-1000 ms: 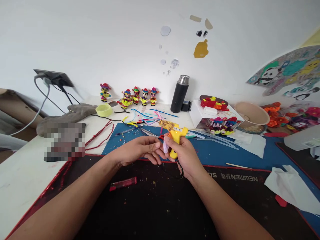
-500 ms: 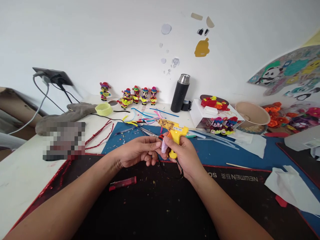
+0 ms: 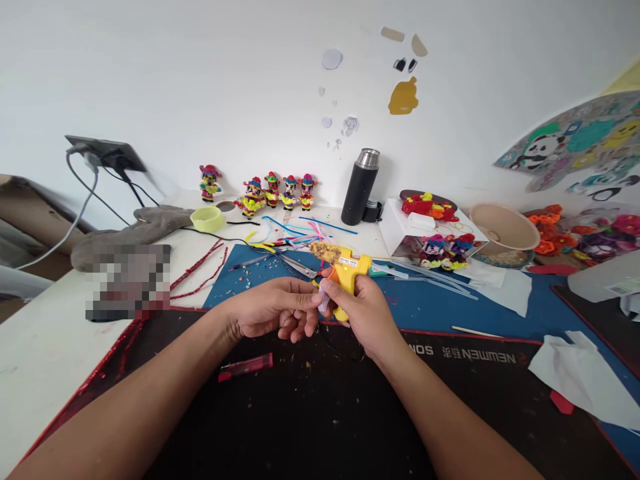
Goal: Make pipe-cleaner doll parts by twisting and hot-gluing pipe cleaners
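Observation:
My right hand (image 3: 374,312) is wrapped round the grip of a yellow hot glue gun (image 3: 354,264). Its stained nozzle end points left and away from me. A small pale lilac piece (image 3: 324,300), perhaps fuzzy stem, is pinched between the fingertips of my left hand (image 3: 280,308). The right thumb also presses at its upper end, so the two hands meet there. Just behind the fingers lie scissors (image 3: 300,267), their handles partly hidden by the hands.
Several fuzzy-stem dolls (image 3: 254,197) stand along the wall, with a black thermos (image 3: 358,190) to their right. Glue sticks (image 3: 440,280) and loose fuzzy stems (image 3: 295,230) lie behind my hands. A red tube-like item (image 3: 246,367) rests on the black mat (image 3: 300,427); white paper (image 3: 583,373) is right.
The glue gun has shifted slightly left and its body has turned a little. My left fingers have dropped slightly, still pinching the lilac piece.

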Tool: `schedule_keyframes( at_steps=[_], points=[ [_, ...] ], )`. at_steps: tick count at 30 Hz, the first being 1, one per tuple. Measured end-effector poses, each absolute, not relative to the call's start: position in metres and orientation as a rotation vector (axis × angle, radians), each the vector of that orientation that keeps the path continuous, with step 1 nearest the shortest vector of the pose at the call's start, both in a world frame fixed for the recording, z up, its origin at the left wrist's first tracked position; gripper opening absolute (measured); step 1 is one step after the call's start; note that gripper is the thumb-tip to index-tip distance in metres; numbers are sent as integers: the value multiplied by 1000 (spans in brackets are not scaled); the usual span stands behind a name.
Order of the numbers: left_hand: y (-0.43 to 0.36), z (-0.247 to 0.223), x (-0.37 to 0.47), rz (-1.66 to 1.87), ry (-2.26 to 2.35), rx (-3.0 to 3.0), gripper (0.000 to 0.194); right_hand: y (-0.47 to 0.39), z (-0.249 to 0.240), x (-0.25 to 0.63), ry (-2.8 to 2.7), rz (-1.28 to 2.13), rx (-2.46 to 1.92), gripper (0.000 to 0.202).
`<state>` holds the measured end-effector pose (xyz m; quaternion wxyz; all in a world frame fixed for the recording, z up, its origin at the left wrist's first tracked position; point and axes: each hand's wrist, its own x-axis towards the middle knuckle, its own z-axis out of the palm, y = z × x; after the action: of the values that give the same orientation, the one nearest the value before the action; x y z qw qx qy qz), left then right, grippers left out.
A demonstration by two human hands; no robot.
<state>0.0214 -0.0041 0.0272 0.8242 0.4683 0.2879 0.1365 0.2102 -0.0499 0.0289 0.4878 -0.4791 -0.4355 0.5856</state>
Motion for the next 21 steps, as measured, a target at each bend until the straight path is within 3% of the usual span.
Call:
schedule_keyframes(
  at_steps=[21],
  points=[
    [-11, 35, 32, 488, 868, 1538, 41, -48, 26, 212, -1040, 1381, -1260, 45]
  ],
)
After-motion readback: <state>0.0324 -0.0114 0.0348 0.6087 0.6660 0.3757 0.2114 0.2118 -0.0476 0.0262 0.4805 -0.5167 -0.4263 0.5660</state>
